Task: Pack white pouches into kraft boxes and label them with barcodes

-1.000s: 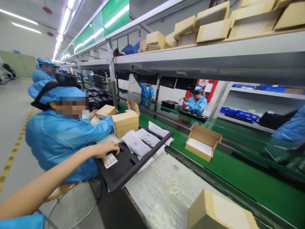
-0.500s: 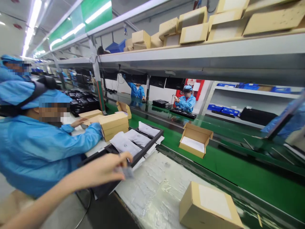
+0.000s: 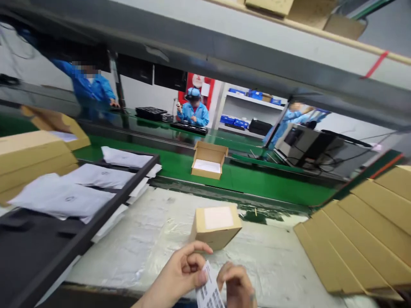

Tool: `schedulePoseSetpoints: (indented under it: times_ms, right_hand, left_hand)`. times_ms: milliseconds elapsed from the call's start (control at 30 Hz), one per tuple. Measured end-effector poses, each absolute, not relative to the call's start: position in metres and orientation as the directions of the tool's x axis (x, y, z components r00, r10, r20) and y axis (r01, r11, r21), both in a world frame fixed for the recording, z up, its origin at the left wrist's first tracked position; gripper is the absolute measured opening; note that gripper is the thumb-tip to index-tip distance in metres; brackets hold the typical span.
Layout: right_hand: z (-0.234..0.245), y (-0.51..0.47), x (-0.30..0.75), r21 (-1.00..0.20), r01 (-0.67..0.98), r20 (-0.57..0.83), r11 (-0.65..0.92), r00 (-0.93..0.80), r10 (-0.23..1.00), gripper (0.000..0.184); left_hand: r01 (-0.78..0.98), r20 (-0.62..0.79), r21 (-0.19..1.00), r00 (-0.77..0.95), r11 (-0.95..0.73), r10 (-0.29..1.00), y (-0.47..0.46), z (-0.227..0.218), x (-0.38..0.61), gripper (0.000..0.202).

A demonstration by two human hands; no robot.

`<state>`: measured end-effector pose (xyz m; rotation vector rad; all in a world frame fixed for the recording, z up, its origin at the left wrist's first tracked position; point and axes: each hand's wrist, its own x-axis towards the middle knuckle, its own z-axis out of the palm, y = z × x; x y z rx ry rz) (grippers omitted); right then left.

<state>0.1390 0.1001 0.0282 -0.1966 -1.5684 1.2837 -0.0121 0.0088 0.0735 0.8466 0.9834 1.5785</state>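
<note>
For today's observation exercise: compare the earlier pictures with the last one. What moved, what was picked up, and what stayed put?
The left hand lifted the label sheet off the black tray and carried it rightward to the body; the right hand has come in and both now pinch it. The view swung right. The closed small box, open box on the green belt and white pouches stayed put.

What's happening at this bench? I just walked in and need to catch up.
A person holds a small printed label sheet between the left hand and right hand, low over the plastic-covered bench. A closed cardboard box sits just beyond. An open box rests on the green belt, and white pouches lie on a black tray.
</note>
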Motion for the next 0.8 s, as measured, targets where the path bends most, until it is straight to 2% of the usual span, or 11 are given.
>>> schedulePoseSetpoints:
  times_ms: [67, 133, 333, 533, 633, 700, 800]
  right_hand:
    - [0.037, 0.102, 0.141, -0.844, -0.356, 0.533, 0.402, -0.466, 0.706, 0.040]
    - [0.045, 0.105, 0.141, -0.858, -0.286, 0.513, 0.427, -0.530, 0.675, 0.030]
    - [0.050, 0.110, 0.141, -0.835, -0.391, 0.549, 0.388, -0.640, 0.538, 0.035]
    - [0.056, 0.104, 0.146, -0.852, -0.352, 0.517, 0.387, -0.676, 0.525, 0.033]
    - [0.050, 0.097, 0.146, -0.840, -0.339, 0.538, 0.424, -0.623, 0.568, 0.032]
    - [0.044, 0.089, 0.144, -0.842, -0.309, 0.537, 0.442, -0.549, 0.640, 0.032]
    - [0.036, 0.077, 0.137, -0.855, -0.250, 0.518, 0.454, -0.433, 0.738, 0.029]
  left_hand:
    - [-0.457, 0.027, 0.887, -0.099, -0.069, 0.995, 0.010, 0.067, -0.006, 0.059]
    - [-0.499, 0.027, 0.866, -0.035, -0.041, 0.999, 0.010, 0.064, -0.002, 0.063]
    - [-0.492, -0.028, 0.869, 0.033, 0.041, 0.999, 0.004, 0.068, -0.004, 0.066]
    - [-0.504, -0.046, 0.860, 0.092, 0.086, 0.995, 0.003, 0.078, -0.005, 0.065]
    - [-0.491, -0.038, 0.869, 0.062, 0.063, 0.997, 0.003, 0.078, -0.004, 0.062]
    - [-0.396, 0.018, 0.917, -0.073, -0.045, 0.997, 0.003, 0.078, -0.003, 0.052]
    - [-0.002, 0.271, 0.958, -0.302, -0.285, 0.914, 0.003, 0.076, 0.001, 0.021]
